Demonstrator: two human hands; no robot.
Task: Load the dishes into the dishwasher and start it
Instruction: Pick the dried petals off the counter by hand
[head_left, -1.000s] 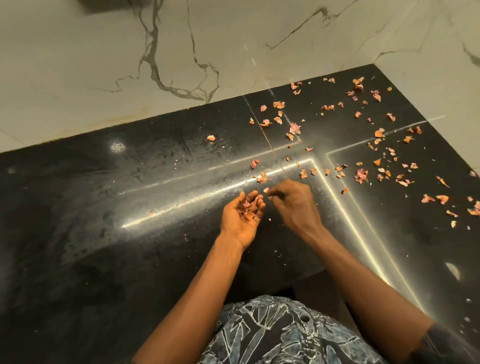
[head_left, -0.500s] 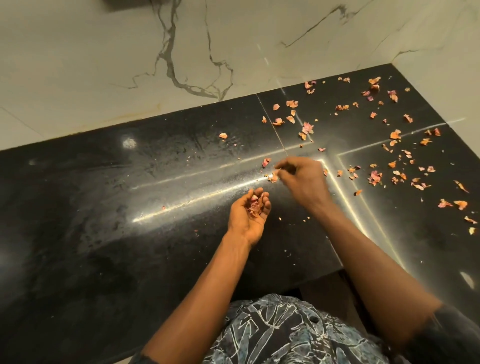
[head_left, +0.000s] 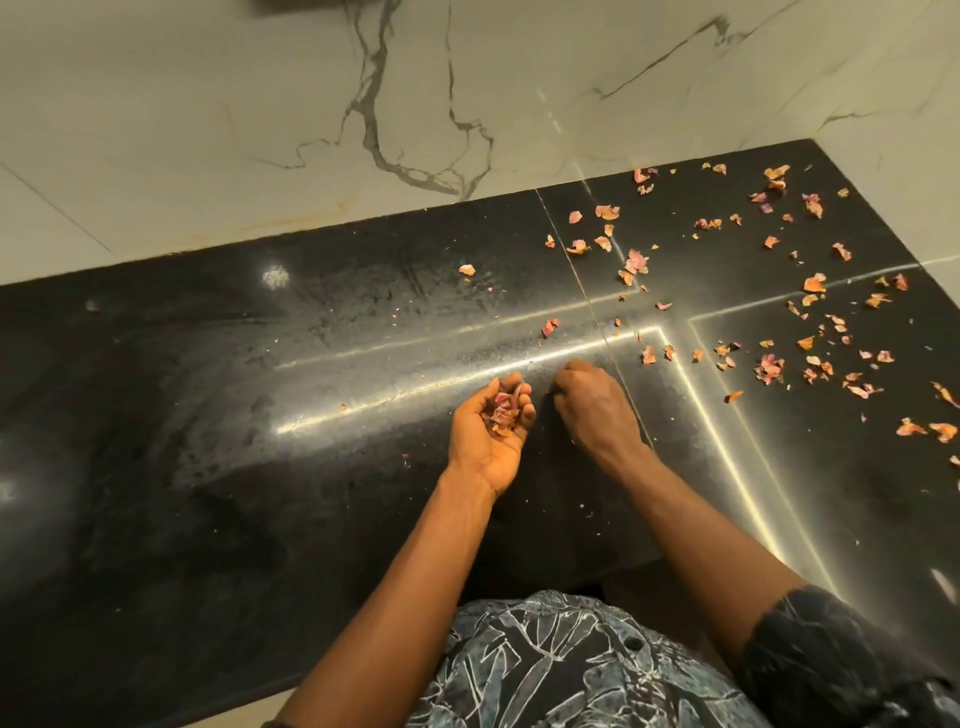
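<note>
No dishes and no dishwasher are in view. My left hand (head_left: 488, 431) lies palm up over the black countertop (head_left: 208, 415), its fingers cupped round a small pile of pink-orange peel scraps (head_left: 503, 410). Just to its right is my right hand (head_left: 595, 402), back up, with the fingers curled in and the tips pointing toward the left palm. What those fingertips pinch is hidden. Many more loose scraps (head_left: 769, 364) lie scattered over the right part of the counter.
A white marble-veined wall (head_left: 415, 104) bounds the counter at the back and at the right. A single scrap (head_left: 466, 269) lies apart near the back wall. Bright light streaks reflect off the counter. My patterned shirt (head_left: 571, 670) fills the bottom edge.
My right hand reached out to a scrap on the bright streak, pinched it, and came back beside my left palm. That scrap is gone from the counter. The view shifted slightly.
</note>
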